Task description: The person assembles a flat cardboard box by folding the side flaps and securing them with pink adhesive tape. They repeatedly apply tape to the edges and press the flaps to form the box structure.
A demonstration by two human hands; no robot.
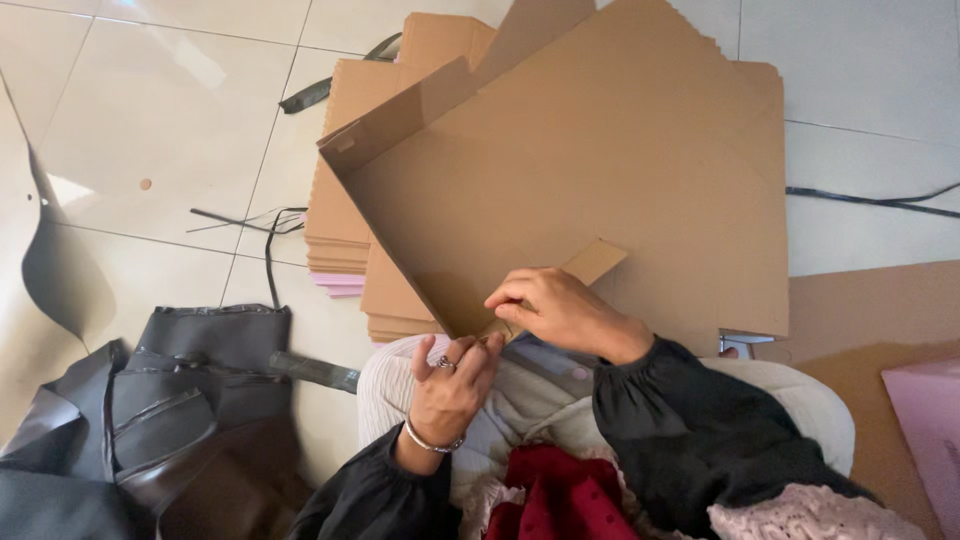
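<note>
from the head camera, looking down over my lap: the half-folded cardboard box (570, 190) lies tilted in front of me, one long side wall standing up along its left edge, the big brown panel spreading away from me. i see nothing inside it — just bare cardboard and a small flap (595, 260) sticking up near its lower edge.

my right hand (555, 308) rests on the box's near edge, fingers curled down and pinching at the cardboard just below that flap; it is mostly closed on the board. my left hand (450, 385) sits just below the box's near corner, fingers bent inward and touching the same edge, a ring on one finger and a bracelet on the wrist. whether it truly grips the edge or only presses on it, i cannot tell.

behind the box, on its left, a stack of flat cardboard sheets (340, 230) lies on the floor, with a few pink sheets at the bottom. left of the box and nearer to me lies a heap of dark plastic bags (160, 400). right of the box, another brown sheet (870, 330) covers the floor, a pink board (930, 420) on it. the floor (170, 110) is pale glossy tile — black straps (870, 200) trail across it beyond the box's right side.
</note>
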